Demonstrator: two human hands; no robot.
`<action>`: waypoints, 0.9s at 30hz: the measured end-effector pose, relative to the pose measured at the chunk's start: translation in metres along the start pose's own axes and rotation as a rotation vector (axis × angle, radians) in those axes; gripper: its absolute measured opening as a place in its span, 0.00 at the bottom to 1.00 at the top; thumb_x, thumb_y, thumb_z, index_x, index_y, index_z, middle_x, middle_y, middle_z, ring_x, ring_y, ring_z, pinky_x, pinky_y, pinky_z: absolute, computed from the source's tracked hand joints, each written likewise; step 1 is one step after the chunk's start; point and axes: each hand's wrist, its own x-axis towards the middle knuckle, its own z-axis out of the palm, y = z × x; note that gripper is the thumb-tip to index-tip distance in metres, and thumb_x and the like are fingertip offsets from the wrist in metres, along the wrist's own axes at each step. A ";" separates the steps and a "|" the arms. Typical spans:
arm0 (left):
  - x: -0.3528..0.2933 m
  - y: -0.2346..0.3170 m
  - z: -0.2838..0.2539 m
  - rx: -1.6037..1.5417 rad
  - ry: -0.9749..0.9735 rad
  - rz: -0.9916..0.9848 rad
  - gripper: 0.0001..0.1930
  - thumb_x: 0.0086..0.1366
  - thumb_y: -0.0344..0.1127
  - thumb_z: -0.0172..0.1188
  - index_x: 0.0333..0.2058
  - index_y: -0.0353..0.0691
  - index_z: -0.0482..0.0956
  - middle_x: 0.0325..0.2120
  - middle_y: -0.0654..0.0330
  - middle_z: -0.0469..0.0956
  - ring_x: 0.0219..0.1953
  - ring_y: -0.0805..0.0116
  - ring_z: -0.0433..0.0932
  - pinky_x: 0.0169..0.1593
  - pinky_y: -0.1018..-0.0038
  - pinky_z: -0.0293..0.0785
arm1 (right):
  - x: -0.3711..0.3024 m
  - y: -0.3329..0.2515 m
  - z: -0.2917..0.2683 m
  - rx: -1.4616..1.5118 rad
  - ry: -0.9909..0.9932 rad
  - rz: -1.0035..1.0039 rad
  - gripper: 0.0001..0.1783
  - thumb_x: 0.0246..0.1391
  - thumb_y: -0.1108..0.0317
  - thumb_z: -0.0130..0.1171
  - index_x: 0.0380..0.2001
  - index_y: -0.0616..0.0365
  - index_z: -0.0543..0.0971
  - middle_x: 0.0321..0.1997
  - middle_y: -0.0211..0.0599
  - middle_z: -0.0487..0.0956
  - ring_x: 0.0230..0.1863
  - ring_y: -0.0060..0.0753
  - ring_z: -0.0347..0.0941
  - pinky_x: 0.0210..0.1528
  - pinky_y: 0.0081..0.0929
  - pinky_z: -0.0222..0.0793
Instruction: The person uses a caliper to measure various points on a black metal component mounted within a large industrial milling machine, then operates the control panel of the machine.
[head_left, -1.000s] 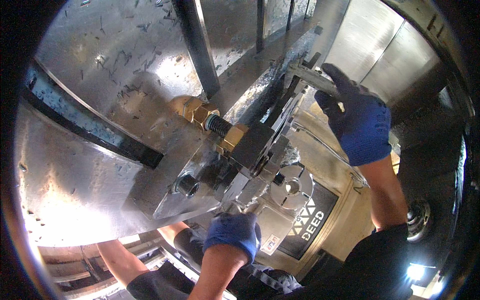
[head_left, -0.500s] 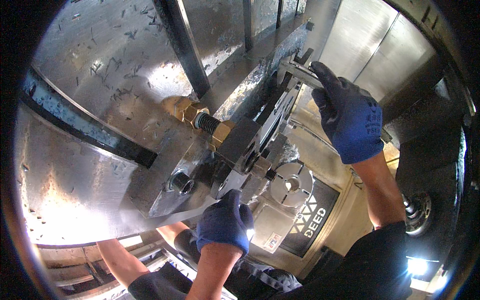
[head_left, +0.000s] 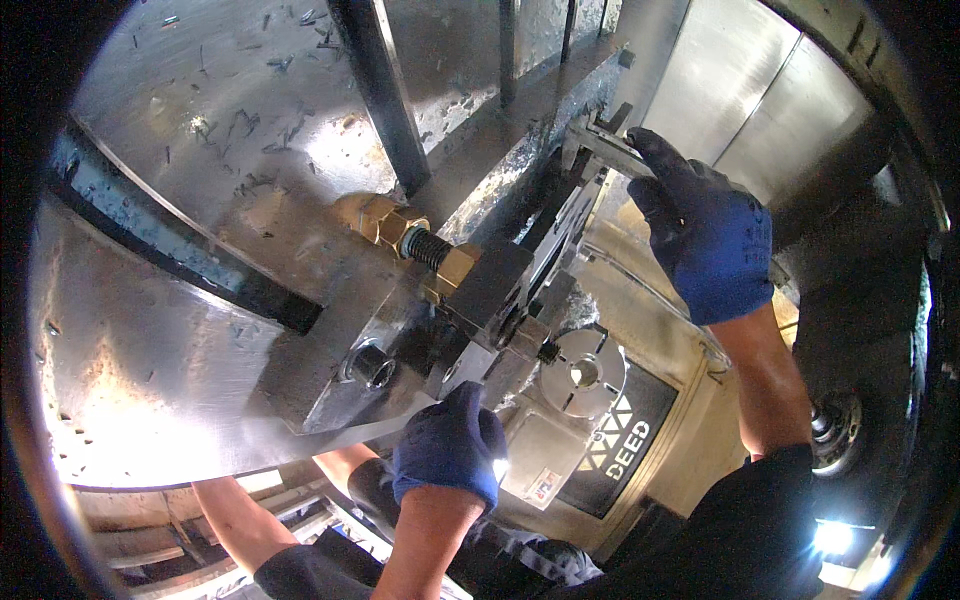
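Observation:
My right hand, in a blue glove with dark fingers, is closed around a metal caliper. The caliper's jaws lie at the far end of a long, slotted metal workpiece, and its beam emerges behind my palm. One finger stretches along the tool. My left hand, also gloved, is curled with the thumb raised against the workpiece's near end. What its fingers hold is hidden. A dark clamp block with a brass-coloured nut on a threaded stud presses beside the workpiece.
A slotted metal fixture plate strewn with chips fills the left. A socket-head bolt sticks out near my left hand. Below stand a round slotted disc and a dark mat. Another bare forearm shows at lower left.
The view has shifted slightly, so the fixture and workpiece appear a little farther right and lower. My right hand and the caliper have moved slightly; my left hand keeps its curled pose.

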 end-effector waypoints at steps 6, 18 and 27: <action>0.000 -0.002 0.003 0.013 0.028 0.014 0.12 0.64 0.40 0.53 0.41 0.42 0.78 0.31 0.45 0.82 0.36 0.41 0.81 0.41 0.49 0.77 | 0.001 0.002 0.002 -0.009 -0.029 0.032 0.23 0.60 0.60 0.61 0.59 0.38 0.77 0.33 0.46 0.82 0.33 0.49 0.81 0.36 0.43 0.75; 0.001 -0.001 0.001 -0.001 0.011 0.008 0.12 0.64 0.39 0.54 0.42 0.41 0.79 0.30 0.45 0.83 0.34 0.42 0.82 0.41 0.50 0.77 | 0.004 0.002 0.002 0.020 -0.011 0.033 0.22 0.59 0.58 0.62 0.57 0.38 0.78 0.33 0.48 0.83 0.34 0.51 0.82 0.36 0.42 0.76; 0.002 0.000 0.000 0.005 0.005 -0.006 0.13 0.64 0.40 0.54 0.42 0.41 0.80 0.30 0.45 0.83 0.34 0.43 0.82 0.41 0.51 0.77 | 0.005 0.003 0.003 0.061 -0.039 0.071 0.20 0.58 0.60 0.64 0.55 0.42 0.81 0.40 0.51 0.84 0.38 0.50 0.83 0.40 0.39 0.78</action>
